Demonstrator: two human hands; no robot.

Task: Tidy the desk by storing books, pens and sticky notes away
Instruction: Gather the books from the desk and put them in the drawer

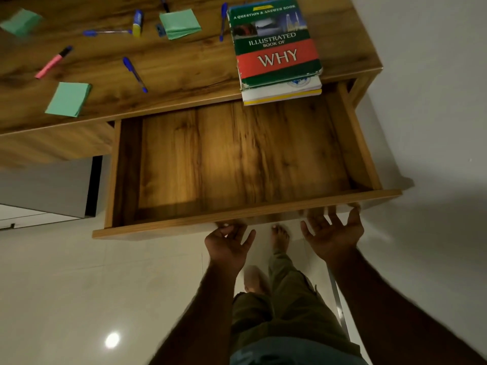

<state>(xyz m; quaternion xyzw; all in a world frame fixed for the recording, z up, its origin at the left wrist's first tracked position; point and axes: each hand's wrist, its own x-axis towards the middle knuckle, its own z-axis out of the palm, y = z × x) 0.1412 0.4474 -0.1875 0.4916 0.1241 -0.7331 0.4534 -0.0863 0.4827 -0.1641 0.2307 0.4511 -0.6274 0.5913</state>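
Observation:
A wooden drawer (245, 222) stands pulled far out of the desk (184, 64), and nothing lies in it. My left hand (228, 246) is palm-up below the drawer front, its fingertips hooked under the lower edge. Palm-up with fingers spread, my right hand (332, 233) has its tips at that same edge. A stack of books (274, 48), topped by a green and red one, sits at the desk's front right, overhanging the drawer. Three green sticky-note pads (69, 99) (180, 23) (19, 21), several blue pens (135, 74) and a pink highlighter (52, 62) lie scattered on the desk.
A small blue and yellow tube (137, 22) and a blue sharpener (160, 30) lie near the middle pad. A white wall (434, 101) is to the right of the desk. My legs and bare feet (280, 239) stand on the glossy tiled floor below the drawer.

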